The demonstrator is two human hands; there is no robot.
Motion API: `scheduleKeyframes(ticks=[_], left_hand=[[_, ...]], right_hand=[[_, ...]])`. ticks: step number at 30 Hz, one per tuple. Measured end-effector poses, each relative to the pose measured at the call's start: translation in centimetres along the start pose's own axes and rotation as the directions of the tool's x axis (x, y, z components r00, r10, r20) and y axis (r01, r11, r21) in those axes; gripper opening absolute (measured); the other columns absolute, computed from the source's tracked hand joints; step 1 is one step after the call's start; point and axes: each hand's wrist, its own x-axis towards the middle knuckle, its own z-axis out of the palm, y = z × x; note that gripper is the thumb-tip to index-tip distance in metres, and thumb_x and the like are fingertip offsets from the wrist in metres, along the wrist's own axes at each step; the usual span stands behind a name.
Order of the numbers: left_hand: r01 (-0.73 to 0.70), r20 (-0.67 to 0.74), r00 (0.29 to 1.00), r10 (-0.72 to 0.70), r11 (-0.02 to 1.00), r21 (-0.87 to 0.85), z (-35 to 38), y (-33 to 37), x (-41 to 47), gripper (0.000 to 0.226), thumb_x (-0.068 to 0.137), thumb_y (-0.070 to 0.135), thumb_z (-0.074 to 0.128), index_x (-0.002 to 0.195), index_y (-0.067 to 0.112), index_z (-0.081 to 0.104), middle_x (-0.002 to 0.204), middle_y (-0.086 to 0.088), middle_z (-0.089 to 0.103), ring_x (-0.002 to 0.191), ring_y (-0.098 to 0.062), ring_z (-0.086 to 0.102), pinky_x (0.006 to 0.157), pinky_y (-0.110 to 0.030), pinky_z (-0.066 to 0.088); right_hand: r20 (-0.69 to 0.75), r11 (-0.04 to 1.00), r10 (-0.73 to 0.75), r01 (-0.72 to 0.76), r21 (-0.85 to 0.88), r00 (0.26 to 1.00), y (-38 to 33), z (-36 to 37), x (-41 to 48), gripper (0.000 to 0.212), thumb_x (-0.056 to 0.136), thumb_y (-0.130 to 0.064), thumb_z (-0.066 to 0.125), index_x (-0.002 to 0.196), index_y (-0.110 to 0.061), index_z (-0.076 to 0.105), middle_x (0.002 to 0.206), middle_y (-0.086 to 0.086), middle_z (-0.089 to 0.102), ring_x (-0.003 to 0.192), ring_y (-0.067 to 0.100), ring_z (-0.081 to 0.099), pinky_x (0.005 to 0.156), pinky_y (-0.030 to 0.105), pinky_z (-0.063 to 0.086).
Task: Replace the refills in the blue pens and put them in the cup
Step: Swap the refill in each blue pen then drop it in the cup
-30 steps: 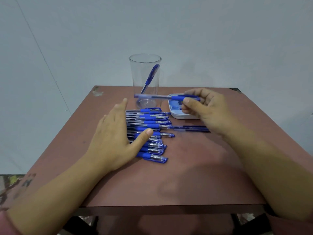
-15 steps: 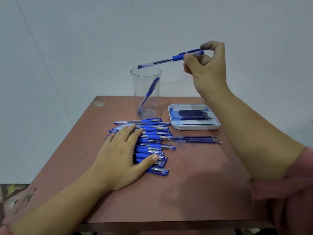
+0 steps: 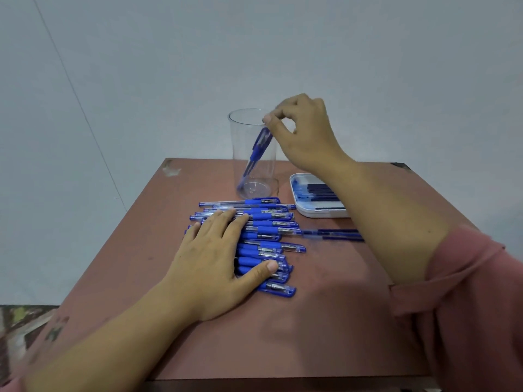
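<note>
Only the head view to go on. Upper middle of the frame: the right hand [image 3: 305,134] is at the rim of the clear cup [image 3: 240,142], with thumb and fingers bunched together right over the top end of a pen [image 3: 259,147] that leans inside. I honestly can't tell if it's pinching that pen or has just let go. I also can't tell if a second pen sits behind that one.

Centre of the frame: the left hand [image 3: 209,258] lies flat, fingers spread, on the pile [image 3: 268,230] of blue pens, thumb across the nearer ones.

Right of the cup is a white tray [image 3: 317,213] holding dark refills [image 3: 322,192], partly hidden by the forearm. A couple of loose refills [image 3: 334,234] lie on the table [image 3: 311,321], just right of the pile.

My read on progress: barely started. One pen, maybe two, is in the cup. The pile is big, and I can't see which of those, if any, already have new refills. So nearly all the swapping and dropping-in is left.
</note>
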Motion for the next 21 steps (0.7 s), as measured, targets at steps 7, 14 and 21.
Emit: scheduleKeyframes(ticks=[7,14,21], left_hand=[[0.002,0.009,1.0,-0.002,1.0,0.009,-0.1,0.1,0.0,0.101,0.071,0.09,0.004,0.152,0.03,0.02,0.158,0.011,0.021,0.146,-0.009,0.015,0.118,-0.042,0.02],[-0.002,0.001,1.0,0.002,1.0,0.005,-0.1,0.1,0.0,0.102,0.071,0.09,0.004,0.152,0.03,0.02,0.158,0.011,0.021,0.146,-0.009,0.016,0.118,-0.042,0.02],[-0.011,-0.027,1.0,0.011,1.0,-0.003,0.0,0.2,-0.1,0.102,0.073,0.09,0.007,0.151,0.027,0.027,0.156,0.007,0.028,0.144,-0.012,0.023,0.117,-0.042,0.021]], right_hand=[[-0.02,0.999,-0.01,0.01,0.048,1.0,0.3,-1.3,-2.3,0.026,0.096,-0.039,0.051,0.118,-0.032,0.064,0.122,-0.004,0.05,0.118,0.015,0.037,0.101,0.033,0.033],[0.267,0.997,0.044,-0.059,0.048,0.963,2.0,-4.1,-9.2,0.013,0.089,-0.031,0.065,0.092,-0.043,0.063,0.096,-0.023,0.06,0.091,-0.002,0.053,0.077,0.014,0.036],[0.428,0.998,0.056,-0.054,-0.018,0.902,2.2,-3.6,-12.3,0.023,0.08,-0.039,0.074,0.101,-0.03,0.069,0.089,-0.018,0.063,0.089,-0.003,0.056,0.075,0.012,0.044]])
